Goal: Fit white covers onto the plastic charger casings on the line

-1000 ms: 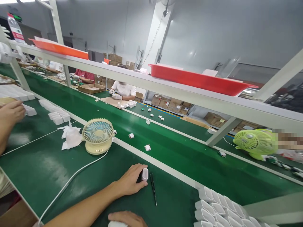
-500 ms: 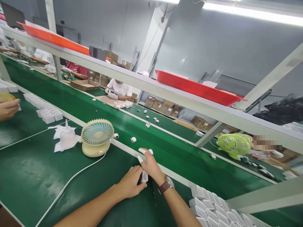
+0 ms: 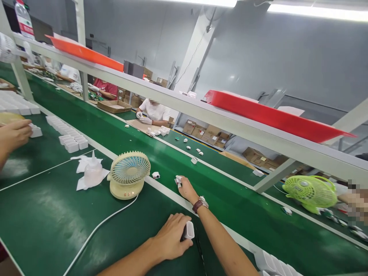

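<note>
Fingers wrapped around its side, my left hand (image 3: 174,237) holds a hollow white plastic housing (image 3: 189,230) on the green bench, its open end facing up. My right hand (image 3: 188,190), with white covers on its fingertips and a watch at the wrist, reaches over the green conveyor belt. Its fingers close on a small white part with dark bits (image 3: 176,181), which they partly hide. Left of it on the belt lies a similar small white part (image 3: 155,175). A thin dark tool or cord (image 3: 199,249) lies beside the housing.
A cream fan (image 3: 129,174) with a white cable stands left, near a translucent bottle (image 3: 93,174) on tissue. White housings stand in rows at left (image 3: 71,143) and lower right (image 3: 273,264). A co-worker's hand (image 3: 15,134) is at far left. A shelf beam (image 3: 172,99) crosses above the belt.
My right hand has left the housing and reached forward over the belt to a small part there. My left hand still holds the housing. The view has turned slightly left.
</note>
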Demonstrator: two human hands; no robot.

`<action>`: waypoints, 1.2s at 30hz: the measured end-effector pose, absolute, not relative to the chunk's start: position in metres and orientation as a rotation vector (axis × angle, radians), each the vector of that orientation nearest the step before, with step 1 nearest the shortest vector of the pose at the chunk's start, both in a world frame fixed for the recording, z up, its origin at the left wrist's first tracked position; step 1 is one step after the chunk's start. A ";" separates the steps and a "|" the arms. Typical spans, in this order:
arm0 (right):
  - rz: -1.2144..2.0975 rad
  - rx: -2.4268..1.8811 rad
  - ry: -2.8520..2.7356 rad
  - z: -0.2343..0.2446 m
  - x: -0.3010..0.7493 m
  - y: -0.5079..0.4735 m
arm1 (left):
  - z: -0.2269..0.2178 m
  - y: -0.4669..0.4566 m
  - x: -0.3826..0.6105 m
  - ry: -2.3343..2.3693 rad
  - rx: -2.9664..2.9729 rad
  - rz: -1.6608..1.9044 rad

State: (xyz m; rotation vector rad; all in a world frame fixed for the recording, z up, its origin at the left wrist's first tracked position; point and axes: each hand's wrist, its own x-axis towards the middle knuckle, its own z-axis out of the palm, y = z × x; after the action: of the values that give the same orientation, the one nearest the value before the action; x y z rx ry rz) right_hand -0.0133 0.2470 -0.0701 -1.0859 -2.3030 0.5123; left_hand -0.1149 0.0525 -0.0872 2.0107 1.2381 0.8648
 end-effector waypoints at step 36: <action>0.548 -0.996 -1.877 -0.067 0.119 -0.005 | -0.096 0.029 -0.107 1.113 2.183 1.129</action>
State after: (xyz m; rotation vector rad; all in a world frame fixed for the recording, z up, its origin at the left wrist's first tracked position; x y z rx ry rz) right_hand 0.1195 -0.0052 -0.0675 -0.9955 -1.8769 0.5477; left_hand -0.1070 0.0289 -0.0964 2.1832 1.1131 1.1286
